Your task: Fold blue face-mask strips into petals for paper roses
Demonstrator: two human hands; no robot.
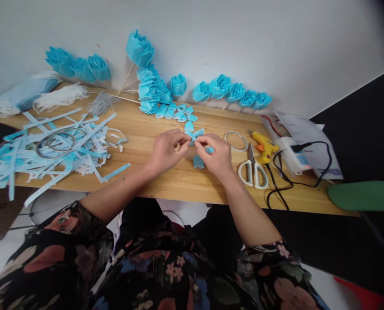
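Between my two hands is a small blue fabric petal [198, 133], pinched at its lower edge. My left hand [170, 148] closes thumb and forefinger on its left side. My right hand [215, 151] pinches the right side, with the fingertips of both hands almost touching. Another blue petal piece [198, 162] lies on the table under my right hand. Just beyond my fingers is a loose petal [188, 125], and behind it several curled petals [179, 113] lie in a cluster.
Finished blue flowers [222, 86] on sticks line the wall. Cut strips [66, 146] heap up at left. To the right are a tape roll [236, 141], white-handled scissors [253, 172], a yellow glue gun [264, 146] and a power strip [293, 155] with black cords.
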